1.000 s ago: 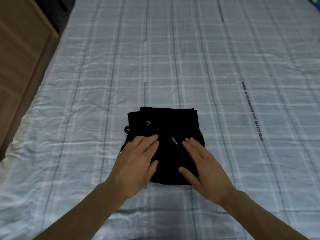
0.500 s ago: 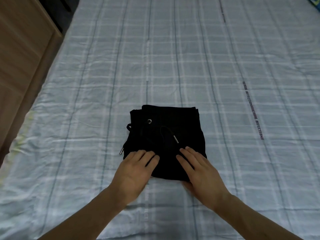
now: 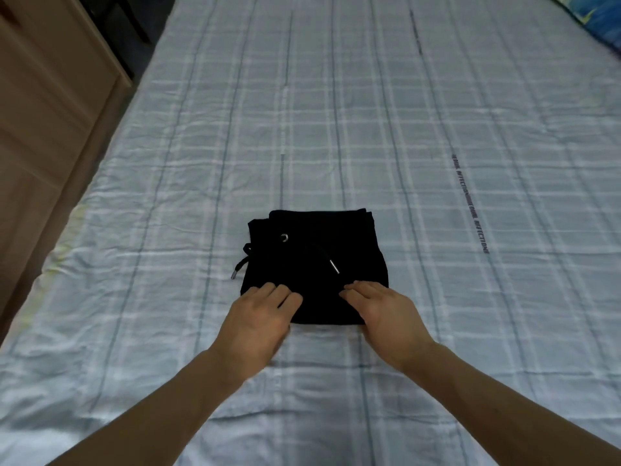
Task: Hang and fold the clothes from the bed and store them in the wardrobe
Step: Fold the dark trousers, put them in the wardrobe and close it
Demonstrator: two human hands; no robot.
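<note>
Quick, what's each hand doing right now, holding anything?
Left hand: open, fingers resting flat on the near edge of the folded black garment, holding nothing.
Right hand: open, fingers flat on the same edge.

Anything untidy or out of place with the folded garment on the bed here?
One drawstring end trails off the left edge of the folded black garment onto the bedsheet; the other lies on top. Otherwise the fold looks neat.

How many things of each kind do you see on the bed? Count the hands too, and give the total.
Folded black garment: 1
Metal cord tips: 2
Hands, left hand and right hand, both at the garment's near edge: 2
Total: 5
</note>
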